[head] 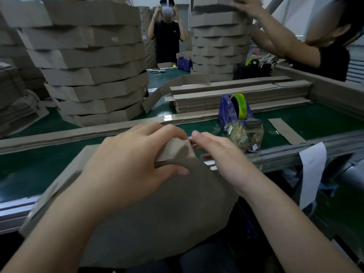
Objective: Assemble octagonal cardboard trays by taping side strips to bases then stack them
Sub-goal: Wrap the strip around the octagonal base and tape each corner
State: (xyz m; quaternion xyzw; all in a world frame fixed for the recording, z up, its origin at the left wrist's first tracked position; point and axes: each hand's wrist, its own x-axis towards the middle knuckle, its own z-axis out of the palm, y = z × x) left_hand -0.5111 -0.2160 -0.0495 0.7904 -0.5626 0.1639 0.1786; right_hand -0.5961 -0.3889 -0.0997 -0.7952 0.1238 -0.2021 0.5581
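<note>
My left hand [137, 154] pinches the strip [177, 149] to the base [167, 213] so the corner holds while my flat-fingered right hand [220, 154] presses it.

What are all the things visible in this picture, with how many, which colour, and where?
tray: one, grey-brown, tilted at the table's near edge
left stack: one, grey-brown trays, back left
right stack: one, grey-brown trays, back right
flat strips: one pile, brown, behind the dispenser
tape dispenser: one, blue with a green-yellow roll, right of centre
table: one, green
paper slip: one, white, hanging at the right edge
standing person: one, dark shirt, far back
person at right: one, dark shirt, hand on the right stack
left grip: curled round the tray's far corner
right grip: fingers straight, touching that corner
</note>
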